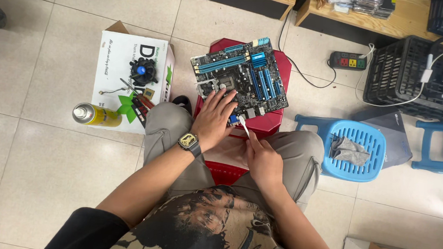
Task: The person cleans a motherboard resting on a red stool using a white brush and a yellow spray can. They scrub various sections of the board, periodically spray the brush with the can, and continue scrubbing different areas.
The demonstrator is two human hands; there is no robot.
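Circuit board (241, 78) lying on red stool (274, 124); left hand (214, 120), fingers spread, presses its near edge, while right hand (263, 159) pinches a white brush (244, 125) (tip at that edge).

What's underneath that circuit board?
The circuit board lies on a red plastic stool. The left hand rests on its near edge; the stool's seat beneath is mostly covered.
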